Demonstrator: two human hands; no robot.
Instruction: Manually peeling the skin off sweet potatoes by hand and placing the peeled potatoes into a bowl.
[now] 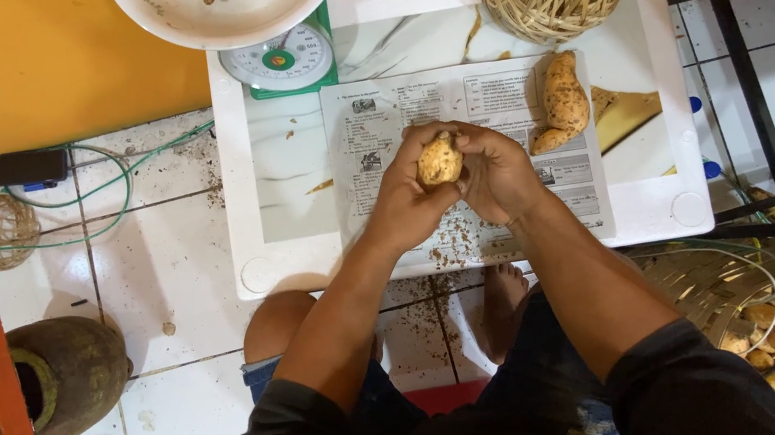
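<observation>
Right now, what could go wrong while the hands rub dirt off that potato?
1. The potato is held up between the left hand and right hand, above the paper; it may slip and drop.
2. Dirt is piling at the paper's near edge and could spill onto the floor and the bare foot.
3. The bowl overhangs the small scale; a bump might tip it.

Dark sleeves pushed up (forearms bare), blue shorts, bare feet.
</observation>
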